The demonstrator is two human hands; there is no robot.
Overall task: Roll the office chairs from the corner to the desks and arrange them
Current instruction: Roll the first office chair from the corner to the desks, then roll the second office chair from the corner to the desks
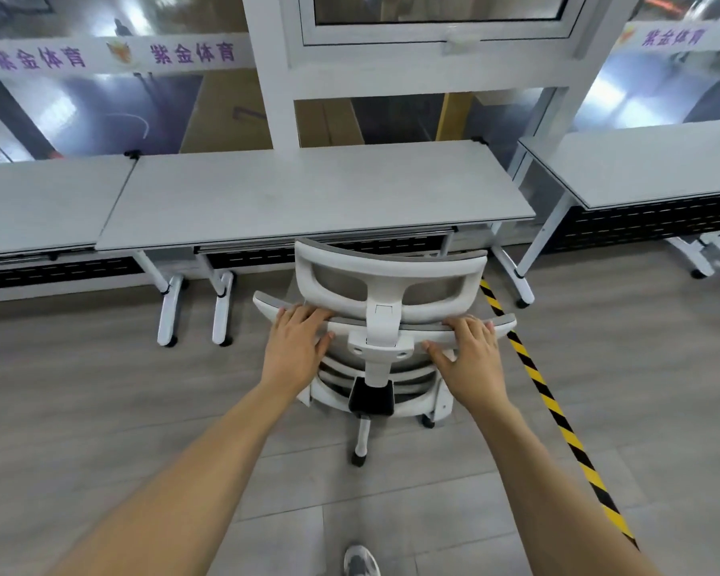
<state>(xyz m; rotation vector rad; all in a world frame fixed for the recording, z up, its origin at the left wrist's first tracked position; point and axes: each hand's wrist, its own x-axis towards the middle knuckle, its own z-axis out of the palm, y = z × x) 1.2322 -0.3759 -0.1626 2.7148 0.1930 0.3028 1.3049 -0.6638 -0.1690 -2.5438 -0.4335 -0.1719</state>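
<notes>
A white office chair [385, 284] with grey mesh and a headrest stands in front of me, its back toward me and its front at the edge of the middle grey desk [308, 193]. My left hand [294, 342] grips the top rail of the chair's backrest left of the headrest post. On the right side of that rail sits my right hand [470, 355], fingers curled over it. One caster leg [360, 442] sticks out toward me. The seat is hidden behind the backrest.
More grey desks stand to the left [38, 201] and right [641, 168], all on white wheeled legs [169, 309]. A yellow-black tape stripe [558, 426] runs along the wooden floor on the right. A glass partition [100, 110] rises behind the desks. My shoe [360, 561] shows below.
</notes>
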